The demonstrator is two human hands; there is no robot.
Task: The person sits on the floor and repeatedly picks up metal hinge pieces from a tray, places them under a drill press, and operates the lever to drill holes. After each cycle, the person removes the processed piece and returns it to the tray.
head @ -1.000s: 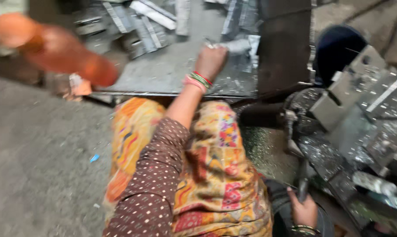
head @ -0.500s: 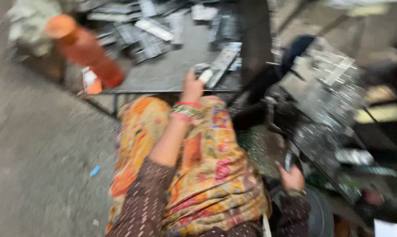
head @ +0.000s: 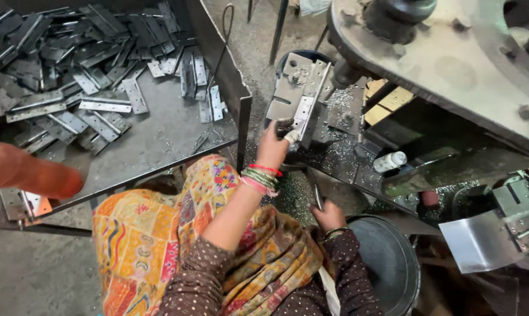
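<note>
Both arms in dark brown sleeves with small pale dots. Left hand [head: 273, 149]: stack of bangles [head: 260, 177] at the wrist, green and pink with one red on top. Right hand [head: 329, 215]: dark bangle just below it. Patterned orange-yellow shawl [head: 153, 234] draped below the bangles, multicolour motifs.

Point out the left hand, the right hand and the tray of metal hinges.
left hand [head: 274, 146], head view, on the back of the hand.
right hand [head: 329, 215], head view, on the knuckles.
tray of metal hinges [head: 159, 140], head view, on its bare floor.
</note>
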